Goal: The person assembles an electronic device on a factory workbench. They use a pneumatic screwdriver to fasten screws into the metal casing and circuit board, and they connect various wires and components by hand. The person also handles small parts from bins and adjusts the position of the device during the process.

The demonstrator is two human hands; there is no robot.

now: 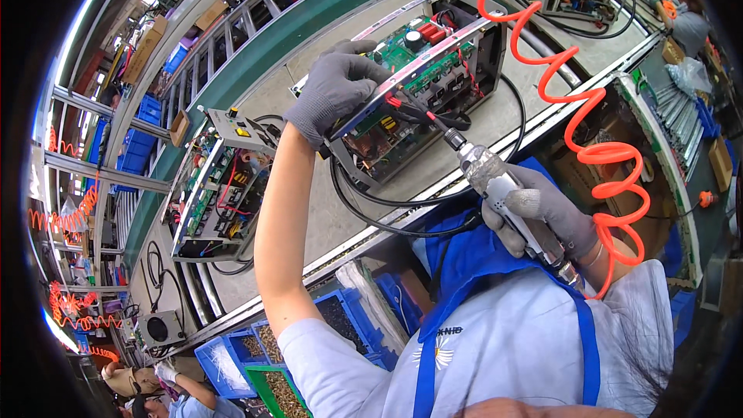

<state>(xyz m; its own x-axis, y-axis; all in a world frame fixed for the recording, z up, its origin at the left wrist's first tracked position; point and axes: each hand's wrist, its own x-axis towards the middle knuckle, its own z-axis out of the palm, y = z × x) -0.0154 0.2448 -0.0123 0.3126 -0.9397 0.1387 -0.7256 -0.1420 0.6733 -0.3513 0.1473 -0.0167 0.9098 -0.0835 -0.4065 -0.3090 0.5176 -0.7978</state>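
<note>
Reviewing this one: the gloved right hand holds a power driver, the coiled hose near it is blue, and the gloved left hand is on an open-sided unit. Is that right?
Not quite: the head view shows the coiled hose as orange, not blue. The rest stands: the gloved right hand holds a power driver, and the gloved left hand is on an open-sided unit.

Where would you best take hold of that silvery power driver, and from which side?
Probably grip the driver around its thick barrel, from the lower right, as the right hand does: the slim tip points up-left toward the open unit, while the orange coiled hose seems to join its tail.
</note>
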